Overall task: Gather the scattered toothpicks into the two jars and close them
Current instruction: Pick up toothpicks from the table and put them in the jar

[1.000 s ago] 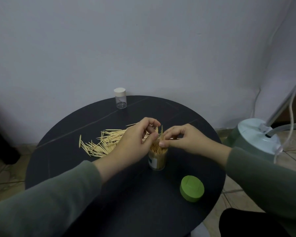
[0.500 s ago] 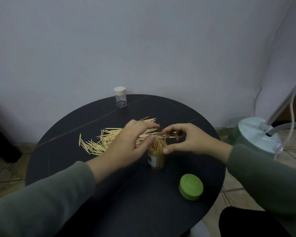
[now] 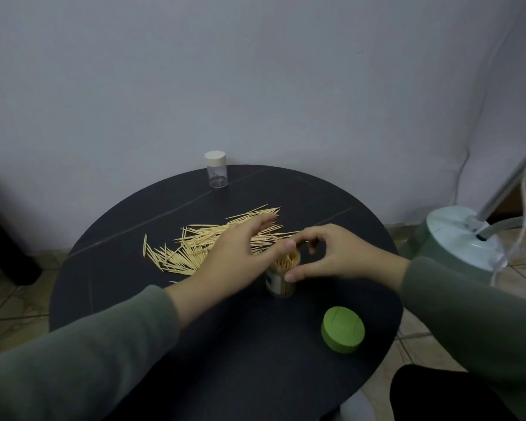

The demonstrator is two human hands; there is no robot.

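Left hand (image 3: 234, 253) has reached over scattered toothpicks (image 3: 189, 253), fingers spread; right hand (image 3: 331, 253) fingers curl around jar (image 3: 281, 276).

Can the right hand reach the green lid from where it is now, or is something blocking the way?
Probably yes. The green lid lies alone on the table, near the right hand, with nothing between them.

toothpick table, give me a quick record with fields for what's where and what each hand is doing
open jar: upright, packed with toothpicks, lid off
green lid: on the table, near right of the jar
loose toothpicks: pile left of the jar
small jar: far edge, white cap on
left hand: fingers extended over the pile
right hand: curled around the open jar's rim
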